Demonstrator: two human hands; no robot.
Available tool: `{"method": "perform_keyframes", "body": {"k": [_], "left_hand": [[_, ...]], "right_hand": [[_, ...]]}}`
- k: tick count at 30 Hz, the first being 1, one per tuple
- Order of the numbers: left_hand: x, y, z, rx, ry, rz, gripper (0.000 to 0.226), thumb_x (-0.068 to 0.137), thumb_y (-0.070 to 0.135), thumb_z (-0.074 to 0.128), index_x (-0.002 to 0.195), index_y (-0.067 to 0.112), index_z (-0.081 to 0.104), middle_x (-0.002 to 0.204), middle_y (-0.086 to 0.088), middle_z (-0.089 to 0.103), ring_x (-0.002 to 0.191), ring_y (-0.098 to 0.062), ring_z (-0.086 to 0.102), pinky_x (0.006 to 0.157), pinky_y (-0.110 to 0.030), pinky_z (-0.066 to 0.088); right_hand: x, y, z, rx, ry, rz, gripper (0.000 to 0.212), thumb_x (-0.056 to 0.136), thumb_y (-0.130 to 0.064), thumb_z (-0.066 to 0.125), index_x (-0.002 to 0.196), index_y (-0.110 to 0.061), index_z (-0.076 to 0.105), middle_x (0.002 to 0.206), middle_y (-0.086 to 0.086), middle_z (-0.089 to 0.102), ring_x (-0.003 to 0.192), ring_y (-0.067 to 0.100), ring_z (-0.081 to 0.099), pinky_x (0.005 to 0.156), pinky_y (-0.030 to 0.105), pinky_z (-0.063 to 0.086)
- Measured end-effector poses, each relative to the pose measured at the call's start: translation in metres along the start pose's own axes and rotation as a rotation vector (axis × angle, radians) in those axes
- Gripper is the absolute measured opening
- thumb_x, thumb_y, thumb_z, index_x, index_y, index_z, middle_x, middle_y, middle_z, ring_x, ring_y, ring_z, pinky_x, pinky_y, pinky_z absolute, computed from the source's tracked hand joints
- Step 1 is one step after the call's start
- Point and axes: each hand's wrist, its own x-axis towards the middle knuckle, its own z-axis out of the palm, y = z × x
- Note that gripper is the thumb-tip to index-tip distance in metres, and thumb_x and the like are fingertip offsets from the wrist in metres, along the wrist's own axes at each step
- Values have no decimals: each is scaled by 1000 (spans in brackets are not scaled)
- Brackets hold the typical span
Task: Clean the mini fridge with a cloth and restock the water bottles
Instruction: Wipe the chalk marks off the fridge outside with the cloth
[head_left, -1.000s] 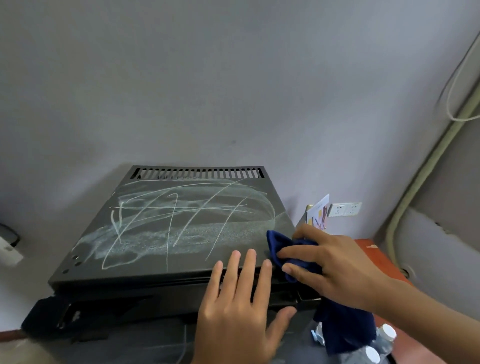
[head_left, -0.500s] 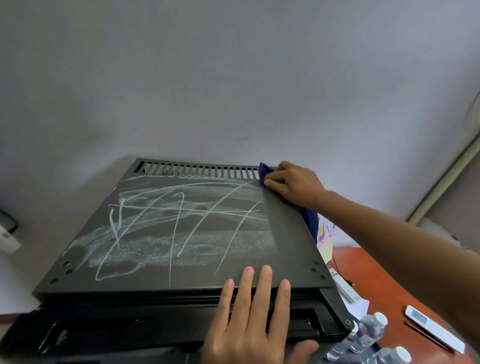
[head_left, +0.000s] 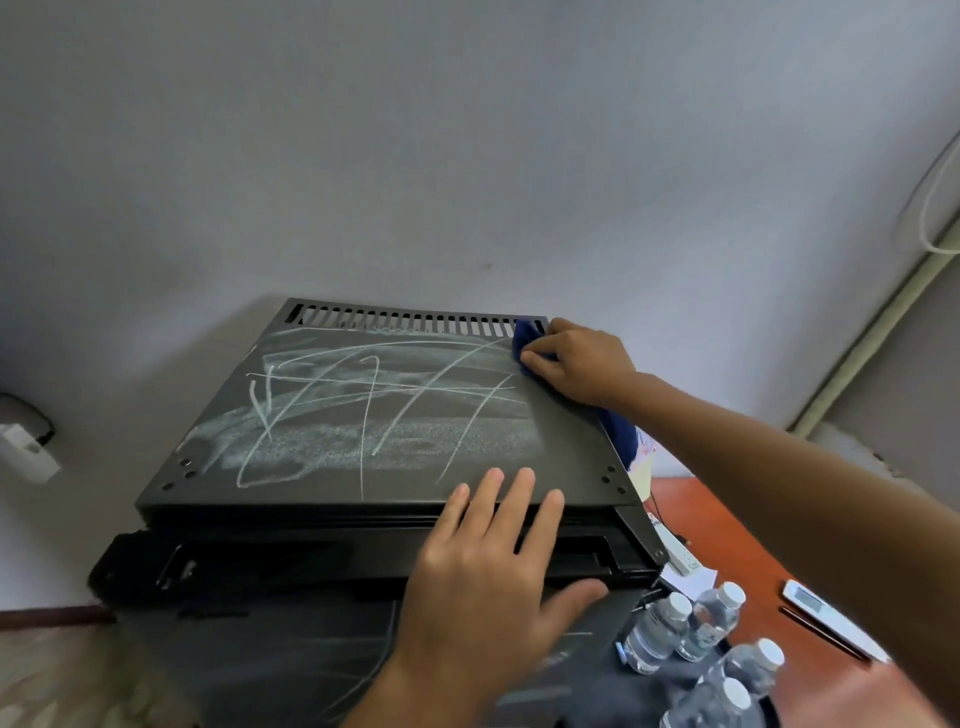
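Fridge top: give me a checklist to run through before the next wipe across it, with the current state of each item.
1. Cloth in hand: ok. The right hand grips the blue cloth at the far right corner of the fridge top.
2. Fridge steadied: ok. The left hand lies flat with straight fingers over the front edge.
3. Marks left to wipe: not ok. White chalk scribbles and smears cover most of the top.
4. Wipe path free: ok. Nothing stands on the top.
5. Water bottles clear of the wipe: ok. They stand on the red table, beside the fridge.
6. Cloth damp: cannot tell.
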Motion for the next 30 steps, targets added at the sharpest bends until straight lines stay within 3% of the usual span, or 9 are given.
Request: {"method": "perform_keyframes", "body": {"k": [5, 8, 11, 14, 18, 22, 24, 27, 30], "left_hand": [[11, -19, -16, -9, -95, 146, 69, 86, 73, 51, 127, 21, 71, 131, -3, 69, 119, -23, 67, 90, -39, 59], [17, -43, -28, -34, -114, 290, 68, 86, 71, 49, 128, 22, 69, 132, 3, 69, 119, -17, 66, 88, -34, 59], [14, -63, -35, -52, -152, 360, 68, 88, 72, 47, 135, 25, 63, 139, 8, 63, 127, -13, 60, 98, -31, 54], [9, -71, -37, -80, -169, 360, 66, 90, 73, 46, 130, 23, 64, 135, 7, 63, 126, -13, 59, 100, -28, 53], [12, -69, -45, -186, -245, 279, 65, 91, 73, 45, 128, 22, 60, 132, 9, 57, 122, -11, 55, 100, -30, 52], [12, -71, -49, -242, -300, 235, 71, 91, 73, 48, 138, 19, 53, 140, 7, 48, 129, -12, 45, 107, -29, 41], [12, -72, -48, -257, -305, 242, 70, 91, 72, 50, 136, 18, 54, 138, 7, 47, 129, -11, 43, 105, -28, 41], [13, -73, -46, -290, -314, 252, 66, 90, 71, 52, 129, 18, 55, 132, 8, 47, 127, -11, 43, 101, -28, 44], [12, -75, -45, -336, -332, 239, 67, 90, 70, 53, 133, 19, 53, 134, 9, 44, 128, -8, 40, 101, -27, 44]], "right_hand": [[-85, -33, -35, 85, -206, 30, 44, 100, -51, 35, 135, -39, 60, 122, -5, 50, 103, 15, 53, 93, 37, 42], [-125, -44, -58, 327, -372, 112, 64, 79, -41, 38, 141, -36, 53, 123, -3, 46, 113, 15, 49, 103, 34, 37], [-153, -43, -79, 519, -436, 195, 61, 79, -20, 54, 138, -33, 47, 124, -3, 52, 109, 11, 54, 93, 19, 45], [-165, -40, -96, 709, -229, 283, 54, 86, 2, 67, 130, -25, 53, 120, 4, 66, 97, 18, 66, 83, 32, 57], [-159, -54, -125, 986, 290, 290, 28, 83, -5, 79, 105, -19, 70, 106, 1, 73, 94, 19, 70, 84, 34, 57], [-140, -83, -82, 485, 462, 302, 42, 87, -18, 75, 126, -25, 61, 118, -4, 67, 100, 17, 64, 87, 31, 48], [-136, -91, -41, 304, 325, 278, 39, 92, -21, 68, 129, -23, 59, 123, 3, 65, 109, 23, 62, 91, 33, 45], [-139, -90, -26, 315, 213, 292, 35, 95, -28, 63, 130, -26, 63, 132, -1, 63, 119, 21, 58, 99, 31, 43], [-151, -89, -33, 227, 70, 212, 51, 98, -39, 57, 148, -32, 46, 150, -7, 46, 132, 16, 48, 104, 24, 34]]}}
